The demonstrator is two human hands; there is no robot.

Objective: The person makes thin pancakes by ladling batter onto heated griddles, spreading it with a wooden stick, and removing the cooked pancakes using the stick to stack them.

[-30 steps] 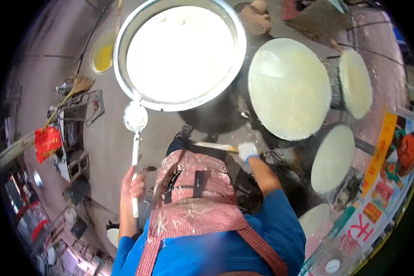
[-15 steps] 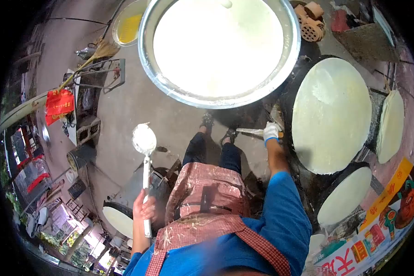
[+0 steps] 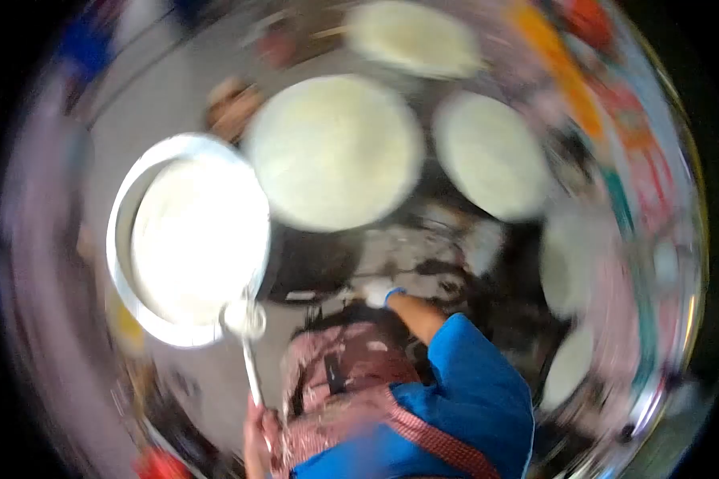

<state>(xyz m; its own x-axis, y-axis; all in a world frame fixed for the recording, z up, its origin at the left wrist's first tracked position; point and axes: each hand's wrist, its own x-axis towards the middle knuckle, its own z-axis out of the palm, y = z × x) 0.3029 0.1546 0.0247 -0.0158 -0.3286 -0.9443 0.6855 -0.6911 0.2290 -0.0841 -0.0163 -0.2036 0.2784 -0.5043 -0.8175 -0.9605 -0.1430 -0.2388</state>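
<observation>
My left hand [image 3: 261,427] is wrapped round the long pale handle of a ladle [image 3: 246,319]. The ladle's bowl, coated in white batter, overlaps the near rim of a large metal basin [image 3: 120,263] in view; whether they touch I cannot tell. White batter [image 3: 196,239] fills much of the basin, very bright in the light. My right hand [image 3: 377,293], in a white glove with a blue cuff, is closed on a flat scraper [image 3: 301,295] that points left, blurred by motion. Beyond it lies a large round pale pancake [image 3: 335,152] on a dark griddle.
More round pancakes lie farther off: one at the top [image 3: 411,36], another to the right [image 3: 491,156], others along the right side [image 3: 567,263]. Reddish-brown blocks [image 3: 233,104] stand behind the basin. A colourful printed banner [image 3: 635,144] runs along the right edge.
My view has swung right, so the basin now appears at left and the griddles ahead. The ladle has come up to the basin's near rim. Both hands keep their tools.
</observation>
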